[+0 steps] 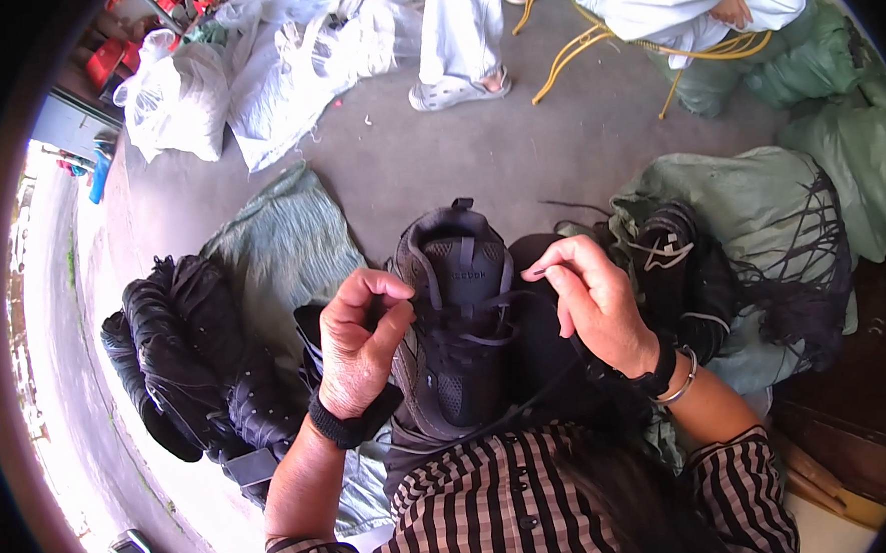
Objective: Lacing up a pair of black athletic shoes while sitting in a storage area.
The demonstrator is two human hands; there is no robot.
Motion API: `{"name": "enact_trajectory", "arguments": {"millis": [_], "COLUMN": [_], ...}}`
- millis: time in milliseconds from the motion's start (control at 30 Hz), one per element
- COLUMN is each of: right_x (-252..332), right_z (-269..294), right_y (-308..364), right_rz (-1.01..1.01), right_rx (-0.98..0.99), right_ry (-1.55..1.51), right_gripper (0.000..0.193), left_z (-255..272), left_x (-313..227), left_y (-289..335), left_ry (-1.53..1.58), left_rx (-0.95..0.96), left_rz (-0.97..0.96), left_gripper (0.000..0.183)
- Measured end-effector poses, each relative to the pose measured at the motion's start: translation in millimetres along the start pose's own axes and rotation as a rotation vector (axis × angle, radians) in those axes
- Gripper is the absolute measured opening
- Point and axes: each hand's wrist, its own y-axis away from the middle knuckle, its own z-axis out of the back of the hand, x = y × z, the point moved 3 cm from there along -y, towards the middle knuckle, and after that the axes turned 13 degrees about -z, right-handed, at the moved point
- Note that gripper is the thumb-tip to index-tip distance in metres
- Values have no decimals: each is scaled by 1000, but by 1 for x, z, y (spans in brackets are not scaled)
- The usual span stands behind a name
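A black sneaker point(457, 346) rests on my lap, its heel and pull tab pointing away from me. Its dark laces point(485, 319) lie in loops over the tongue. Left of the shoe's collar is my left hand point(363, 326), thumb and forefinger pinched; whatever lies between them is too small to make out. On the other side my right hand point(596, 293) pinches a thin dark shoelace point(539, 272) between thumb and forefinger. Both hands are raised a little above the shoe.
Black shoes are piled at left point(196, 349) and more shoes point(678, 274) lie at right on green woven sacks point(760, 200). White plastic bags point(292, 69) stand far left. Ahead, a person in light clothes point(460, 35) sits on a yellow metal chair point(571, 49).
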Motion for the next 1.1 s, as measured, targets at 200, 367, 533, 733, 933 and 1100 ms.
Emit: {"name": "enact_trajectory", "arguments": {"millis": [200,367,533,733,933,1100], "right_x": [-24,-55,-89,-37,11,12], "right_z": [10,44,98,63,-11,-33], "right_y": [10,26,35,27,32,21], "right_rz": [6,-445,-486,-180,537,642], "right_rx": [201,273,-151,-128,155,95], "right_ry": [91,-251,-42,87,624,801], "right_gripper": [8,5,13,16,21,15], "left_z": [43,56,38,29,-13,-12], "left_x": [-5,19,6,11,2,4], "left_y": [-12,22,17,34,39,38], "left_ry": [-199,-143,-479,-474,-555,-559], "left_rx": [-112,-159,53,-140,-29,-73], "left_rz": [-122,-27,-44,-29,-92,-30], "left_gripper": [15,11,11,14,30,30]}}
